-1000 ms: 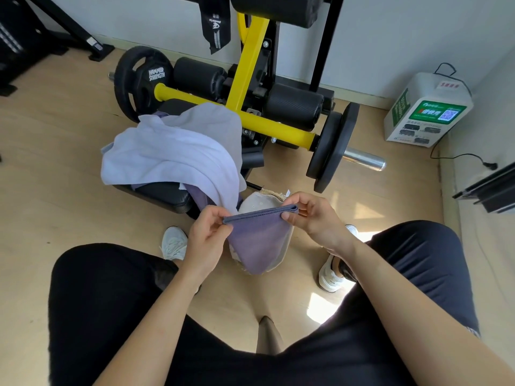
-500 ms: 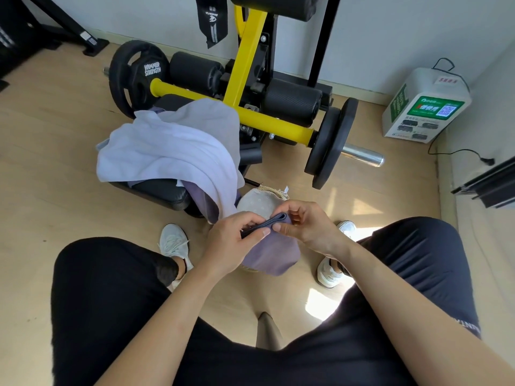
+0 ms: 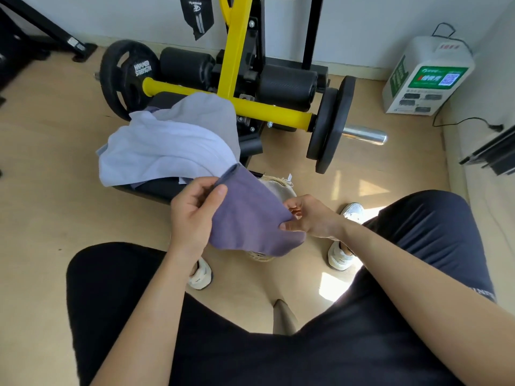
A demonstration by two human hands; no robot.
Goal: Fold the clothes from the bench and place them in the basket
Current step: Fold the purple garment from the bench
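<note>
A folded purple cloth (image 3: pixel 250 215) is held between both hands above a beige woven basket (image 3: pixel 281 188), which it mostly hides. My left hand (image 3: pixel 195 213) grips the cloth's upper left edge, thumb on top. My right hand (image 3: pixel 309 215) pinches its right edge. Behind them, a pale lilac garment (image 3: pixel 167 146) and a grey one (image 3: pixel 206 112) lie heaped on the black bench (image 3: pixel 156 188) of the yellow gym machine.
The yellow bar (image 3: pixel 267 110) carries black weight plates (image 3: pixel 125 76) at both ends. A white charging box (image 3: pixel 426 76) with a cable stands at the right wall. My legs in black shorts and white shoes (image 3: pixel 342 254) flank the basket on the wooden floor.
The hands brought the cloth's two ends together, then moved apart; the cloth is now folded smaller, lying flatter and tilted between them over the basket.
</note>
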